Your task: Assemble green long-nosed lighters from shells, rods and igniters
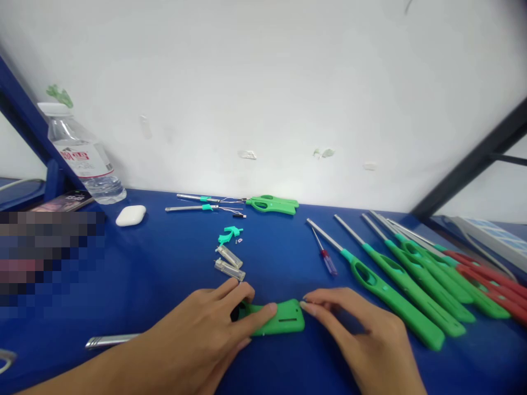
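Note:
A green plastic lighter handle (284, 321) lies flat on the blue table (164, 274) near the front edge. My left hand (206, 334) covers its left end, thumb and fingers pinched round it. My right hand (362, 334) rests beside the handle's right end, fingertips touching it and slightly curled. A metal tube (111, 342) sticks out to the left from under my left arm. Just beyond the hands lie two small clear fuel cells (229, 263) and a teal trigger piece (229, 235).
A row of several green and red long-neck lighters (411, 280) fills the right side. A small red-handled screwdriver (325, 255) lies mid-table. At the back are green handle shells (274, 204), two wired metal tubes (197, 203), a white earbud case (130, 215) and a water bottle (82, 156).

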